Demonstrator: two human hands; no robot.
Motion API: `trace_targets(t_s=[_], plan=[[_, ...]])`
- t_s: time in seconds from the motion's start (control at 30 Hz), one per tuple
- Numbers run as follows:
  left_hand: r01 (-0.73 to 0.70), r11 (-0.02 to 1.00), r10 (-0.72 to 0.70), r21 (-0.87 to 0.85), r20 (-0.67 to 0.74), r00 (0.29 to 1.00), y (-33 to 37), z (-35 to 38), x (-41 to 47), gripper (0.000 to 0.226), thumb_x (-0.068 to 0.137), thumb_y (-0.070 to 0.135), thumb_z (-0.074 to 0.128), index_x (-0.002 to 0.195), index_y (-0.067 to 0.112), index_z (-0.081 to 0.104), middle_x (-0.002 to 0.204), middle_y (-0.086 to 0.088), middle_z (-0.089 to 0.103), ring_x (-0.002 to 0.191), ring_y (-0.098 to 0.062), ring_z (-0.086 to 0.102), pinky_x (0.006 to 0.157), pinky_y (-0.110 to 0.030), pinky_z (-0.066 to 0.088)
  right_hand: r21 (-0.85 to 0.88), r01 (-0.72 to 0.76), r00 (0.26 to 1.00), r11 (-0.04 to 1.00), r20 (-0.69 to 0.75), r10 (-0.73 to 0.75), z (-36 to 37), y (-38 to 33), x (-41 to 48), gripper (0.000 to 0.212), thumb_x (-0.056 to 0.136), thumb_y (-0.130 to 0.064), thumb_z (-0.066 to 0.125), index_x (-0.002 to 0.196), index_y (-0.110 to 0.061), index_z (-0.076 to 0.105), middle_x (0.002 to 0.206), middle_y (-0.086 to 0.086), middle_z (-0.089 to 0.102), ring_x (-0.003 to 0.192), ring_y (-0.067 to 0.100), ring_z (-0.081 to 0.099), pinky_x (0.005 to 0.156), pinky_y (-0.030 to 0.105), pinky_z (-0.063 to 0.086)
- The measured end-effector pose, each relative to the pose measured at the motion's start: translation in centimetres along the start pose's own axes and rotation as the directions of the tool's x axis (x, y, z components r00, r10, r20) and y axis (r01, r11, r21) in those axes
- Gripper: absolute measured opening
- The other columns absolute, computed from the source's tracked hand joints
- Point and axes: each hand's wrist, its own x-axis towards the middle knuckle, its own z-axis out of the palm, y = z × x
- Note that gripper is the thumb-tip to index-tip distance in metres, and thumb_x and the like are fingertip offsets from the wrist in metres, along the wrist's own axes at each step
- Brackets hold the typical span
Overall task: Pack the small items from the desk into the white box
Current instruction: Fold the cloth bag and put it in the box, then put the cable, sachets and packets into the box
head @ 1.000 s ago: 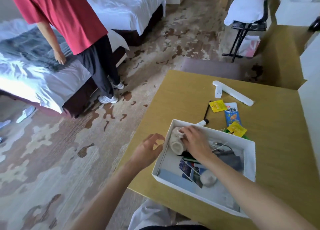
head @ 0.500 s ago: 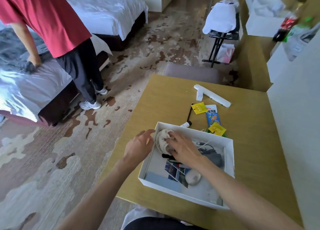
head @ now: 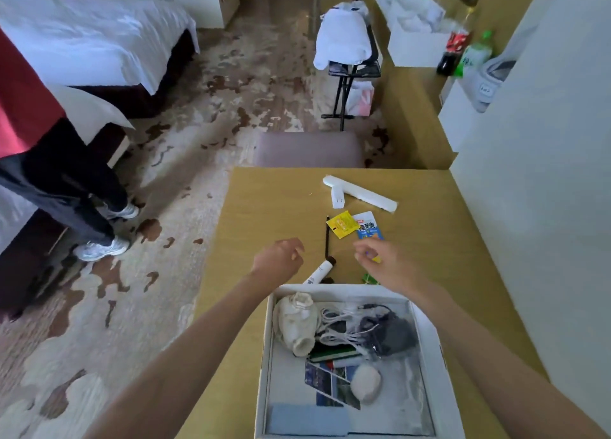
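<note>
1. The left hand [head: 281,260] hovered over the desk [head: 271,200] just beyond the white box [head: 264,356], fingers loosely curled and holding nothing.
2. Between the hands lay a white tube [head: 320,270] with a dark cap, its near end touching the box's far wall, and a thin black pen [head: 327,237] stretching away from it.
3. The right hand [head: 386,263] reached over the packets, fingers bent and narrow; whether anything was pinched in them I cannot tell (that hand was blurred).
4. I judged the step to be fetching the next loose item, with packing partly done: the box already held a cream pouch [head: 296,323], white cables [head: 340,326], a dark cloth [head: 386,333], a white ball [head: 365,382] and printed cards [head: 327,385].
5. The next move called for closing on one flat packet or the tube and lifting it back over the box wall.
6. Counted on the desk: one tube, one pen, one yellow packet [head: 344,223], one blue packet [head: 368,227], a green scrap [head: 368,278], one long white bar [head: 360,193], one small white piece [head: 338,199].
</note>
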Motion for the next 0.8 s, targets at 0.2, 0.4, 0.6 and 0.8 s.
trace_targets(t_s=[0.2,0.4,0.6,0.8], plan=[[-0.116,0.925,-0.042,0.363,0.400,0.916,1.3,4.2,6.9,0.048,0.086,0.044,0.059,0.125,0.017,0.051,0.125,-0.006,0.059,0.114,-0.026,0.055,0.086,-0.036,0.045,0.003,-0.353,0.935,0.936,0.034,0.352,1.1,7.5,3.8,0.029,0.092,-0.014,0.058,0.120,-0.009,0.061,0.118,0.011,0.064,0.096,0.023,0.063,0.081,0.033,0.050],[-0.175,0.861,-0.071,0.477,0.454,0.888,0.8,7.5,8.7,0.043,0.080,0.051,0.061,0.113,0.024,0.053,0.114,0.002,0.062,0.105,-0.023,0.061,0.072,-0.032,0.040,-0.032,-0.432,0.892,0.901,0.130,0.433,1.6,10.5,5.5,0.051,0.079,-0.028,0.076,0.126,-0.017,0.058,0.123,0.009,0.065,0.105,0.024,0.062,0.087,0.035,0.049],[-0.085,0.946,-0.091,0.313,0.507,0.857,-0.5,7.5,9.1,0.037,0.082,0.037,0.062,0.113,0.019,0.052,0.115,-0.004,0.062,0.102,-0.024,0.059,0.064,-0.028,0.041,-0.347,-0.449,0.847,0.823,0.126,0.516,2.2,11.5,6.9,0.082,0.069,-0.046,0.080,0.139,-0.025,0.044,0.134,0.011,0.053,0.119,0.029,0.052,0.090,0.037,0.045],[-0.058,0.932,-0.125,0.359,0.465,0.876,-1.1,7.4,8.1,0.037,0.080,0.034,0.063,0.111,0.016,0.054,0.113,-0.007,0.064,0.102,-0.026,0.060,0.076,-0.033,0.046,-0.417,-0.440,0.855,0.795,0.074,0.513,2.4,11.7,7.5,0.073,0.066,-0.042,0.083,0.125,-0.014,0.049,0.131,0.015,0.046,0.122,0.032,0.041,0.091,0.041,0.041]])
